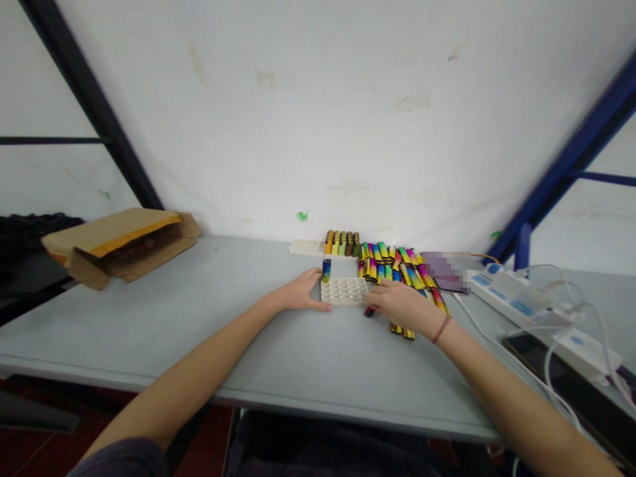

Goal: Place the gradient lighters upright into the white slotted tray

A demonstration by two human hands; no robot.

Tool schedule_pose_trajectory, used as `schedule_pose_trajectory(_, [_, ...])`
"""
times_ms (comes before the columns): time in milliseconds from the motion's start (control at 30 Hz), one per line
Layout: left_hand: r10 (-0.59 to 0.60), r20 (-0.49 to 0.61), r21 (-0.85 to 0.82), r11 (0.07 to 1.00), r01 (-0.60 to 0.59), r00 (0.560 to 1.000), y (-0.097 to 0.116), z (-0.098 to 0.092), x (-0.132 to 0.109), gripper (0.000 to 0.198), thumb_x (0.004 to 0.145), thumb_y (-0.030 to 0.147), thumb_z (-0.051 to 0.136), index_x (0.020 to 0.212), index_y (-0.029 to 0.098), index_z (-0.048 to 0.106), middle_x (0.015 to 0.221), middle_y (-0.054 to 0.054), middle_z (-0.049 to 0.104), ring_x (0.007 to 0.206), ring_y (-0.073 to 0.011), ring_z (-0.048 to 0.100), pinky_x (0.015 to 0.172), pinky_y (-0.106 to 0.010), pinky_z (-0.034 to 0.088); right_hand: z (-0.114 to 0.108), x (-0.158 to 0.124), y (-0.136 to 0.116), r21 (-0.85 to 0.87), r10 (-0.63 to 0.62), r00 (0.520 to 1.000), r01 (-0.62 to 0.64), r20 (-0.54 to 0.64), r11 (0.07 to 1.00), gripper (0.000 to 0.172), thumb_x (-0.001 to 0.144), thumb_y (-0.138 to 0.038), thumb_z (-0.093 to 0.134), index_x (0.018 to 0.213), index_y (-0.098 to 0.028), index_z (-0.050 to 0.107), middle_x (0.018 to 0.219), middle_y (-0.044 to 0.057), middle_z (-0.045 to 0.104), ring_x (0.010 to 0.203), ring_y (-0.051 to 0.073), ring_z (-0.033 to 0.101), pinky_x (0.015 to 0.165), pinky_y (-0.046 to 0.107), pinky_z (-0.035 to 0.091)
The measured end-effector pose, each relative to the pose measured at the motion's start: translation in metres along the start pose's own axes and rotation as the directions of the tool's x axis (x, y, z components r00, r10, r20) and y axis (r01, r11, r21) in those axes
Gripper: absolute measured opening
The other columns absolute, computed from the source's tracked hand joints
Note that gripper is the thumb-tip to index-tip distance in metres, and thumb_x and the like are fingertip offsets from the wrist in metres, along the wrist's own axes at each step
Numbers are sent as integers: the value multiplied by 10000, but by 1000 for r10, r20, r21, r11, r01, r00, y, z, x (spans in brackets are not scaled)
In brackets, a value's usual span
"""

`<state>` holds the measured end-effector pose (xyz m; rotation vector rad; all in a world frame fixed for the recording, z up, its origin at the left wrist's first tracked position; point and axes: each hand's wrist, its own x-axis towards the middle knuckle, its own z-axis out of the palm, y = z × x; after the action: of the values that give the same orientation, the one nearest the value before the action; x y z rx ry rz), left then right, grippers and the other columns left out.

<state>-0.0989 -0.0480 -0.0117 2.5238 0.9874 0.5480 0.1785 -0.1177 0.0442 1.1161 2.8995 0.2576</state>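
Note:
A white tray with rows of round hollows (344, 291) lies flat on the table. My left hand (301, 290) is curved around its left end, thumb at the near edge and fingers toward the far edge. A blue and gold shiny tube (326, 270) stands upright at the tray's far left corner, close to those fingertips. At the right end, my right hand (397, 303) is closed with fingers bent down. A dark red and black tube (370, 311) pokes out under its fingers. Loose multicoloured metallic tubes (381, 271) lie in a pile just beyond and beside this hand.
Behind the tray, several upright tubes (342, 243) fill part of another white tray (307, 247). An open cardboard box (129, 245) lies at the left. On the right are a purple flat item (450, 273), a power strip (521, 305) with white cables, and a dark phone-like device (556, 377).

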Motion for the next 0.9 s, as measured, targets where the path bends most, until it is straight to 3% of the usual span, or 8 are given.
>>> schedule_pose_trajectory(267, [1, -8, -6, 1000, -1, 1000, -2, 1, 0, 931, 672, 602, 756, 1396, 134, 406, 1405, -172, 442, 1316, -360, 395, 1132, -469, 285, 5, -2, -1, 91, -66, 995, 72, -70, 993, 138, 889, -184, 563, 946, -201, 687, 1012, 95, 656, 993, 234, 540, 868, 359, 403])
schedule_pose_trajectory(400, [18, -5, -11, 1000, -18, 1000, -2, 1, 1, 930, 684, 606, 746, 1399, 124, 398, 1404, -177, 442, 1309, -366, 398, 1128, -481, 285, 0, -5, -3, 408, 92, 971, 6, -221, 913, 208, 950, -219, 422, 1071, -160, 581, 995, 113, 624, 932, 214, 559, 837, 349, 432])
schedule_pose_trajectory(467, [21, 0, -4, 1000, -21, 1000, -2, 0, 1, 929, 697, 611, 733, 1399, 105, 395, 1407, -184, 436, 1310, -366, 396, 1130, -470, 284, -2, -5, -2, 638, 240, 929, -5, -282, 770, 227, 976, -286, 365, 1094, -173, 522, 914, 75, 607, 836, 187, 565, 770, 316, 449])
schedule_pose_trajectory(567, [10, 11, 28, 1000, -10, 1000, -1, -1, 0, 903, 717, 607, 718, 1394, 102, 399, 1410, -183, 422, 1320, -353, 384, 1137, -447, 271, 1, -1, 3, 889, 477, 823, 70, -308, 453, 282, 970, -446, 369, 1076, -211, 484, 729, -6, 536, 640, 145, 517, 627, 263, 442])
schedule_pose_trajectory(667, [-1, 32, 65, 998, -1, 1000, -1, -2, -2, 857, 731, 601, 706, 1376, 119, 415, 1413, -178, 406, 1329, -336, 373, 1143, -430, 255, 10, 6, 10, 983, 643, 745, 101, -178, 154, 430, 901, -619, 407, 837, -209, 517, 583, -32, 465, 487, 111, 417, 482, 230, 375])
schedule_pose_trajectory(767, [-3, 47, 84, 996, -1, 999, -1, -3, -3, 841, 744, 602, 691, 1370, 114, 413, 1409, -182, 400, 1327, -326, 376, 1142, -418, 256, 16, 12, 14, 998, 696, 718, 62, -27, -25, 560, 864, -700, 373, 623, -201, 458, 502, -15, 451, 434, 95, 396, 423, 216, 337])
schedule_pose_trajectory(900, [-4, 49, 102, 995, -1, 999, 0, -4, -3, 852, 748, 604, 682, 1370, 92, 404, 1404, -190, 396, 1328, -331, 369, 1142, -407, 258, 14, 15, 11, 960, 720, 673, 54, 169, -275, 585, 857, -705, 340, 560, -204, 395, 425, -58, 316, 352, 61, 260, 347, 189, 223])
